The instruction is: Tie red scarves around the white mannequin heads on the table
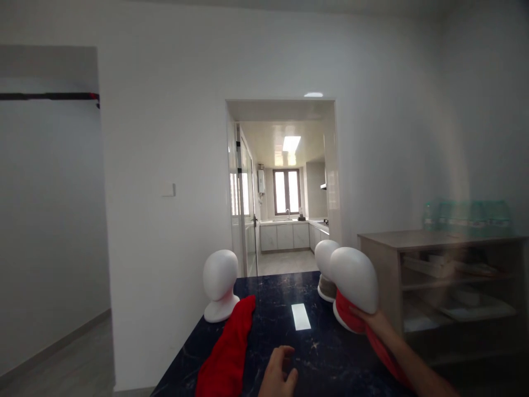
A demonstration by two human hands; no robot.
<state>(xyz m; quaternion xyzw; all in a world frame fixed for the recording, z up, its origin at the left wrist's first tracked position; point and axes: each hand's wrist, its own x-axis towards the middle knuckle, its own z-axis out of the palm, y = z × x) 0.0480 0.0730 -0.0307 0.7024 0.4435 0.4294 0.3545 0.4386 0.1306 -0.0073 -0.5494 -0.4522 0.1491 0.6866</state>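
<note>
A white mannequin head (pixel 354 278) stands tilted on the dark marble table (pixel 281 309) at the right, with a red cloth (pixel 345 311) around its neck. My right hand (pixel 372 320) grips the head's base and that cloth. My left hand (pixel 279 375) hovers low over the table near the front edge, fingers loosely curled and holding nothing. A long red scarf (pixel 229 347) lies on the table just left of it. Another white mannequin head (pixel 220 284) stands at the table's far left, and a third white head (pixel 324 267) stands behind the held one.
A wooden shelf unit (pixel 438 275) with bottles on top stands to the right of the table. Beyond the table an open doorway (pixel 285 187) leads to a kitchen with white cabinets. White walls run to the left, with floor space below.
</note>
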